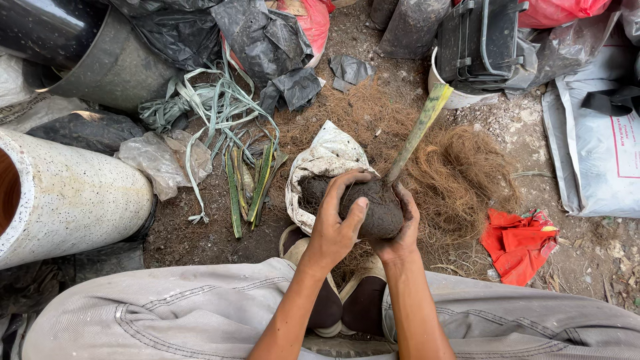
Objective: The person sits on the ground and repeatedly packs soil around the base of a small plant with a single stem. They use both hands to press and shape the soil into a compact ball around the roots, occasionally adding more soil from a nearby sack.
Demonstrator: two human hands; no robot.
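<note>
Above my knees, over the bare dirt ground [200, 233], I hold a dark, rounded ball of damp soil [375, 212] between both hands. My left hand [337, 223] lies over its near left side, the fingers [352, 215] curled onto the top and front of the ball, thumb reaching across the upper edge. My right hand [402, 230] cups it from beneath and from the right, muddy fingers wrapped up around the far side, so the ball sits pressed between the two palms. Both sets of fingers are closed on the soil, not spread. A long, flat green-yellow plant stalk [419, 130] rises out of the top of the ball, just beside my right fingertips, and leans away to the upper right. Directly behind the ball, touching it on the left, an open white plastic sack of dark soil [323, 160] slumps on the ground. A heap of brown coconut fibre [460, 170] spreads behind and to the right. A crumpled red plastic bag [517, 243] lies near my right knee. To the left lie cut green leaf strips [250, 183], and further left a white speckled pot on its side [73, 197]. My grey trouser legs [180, 310] fill the bottom of the view.
</note>
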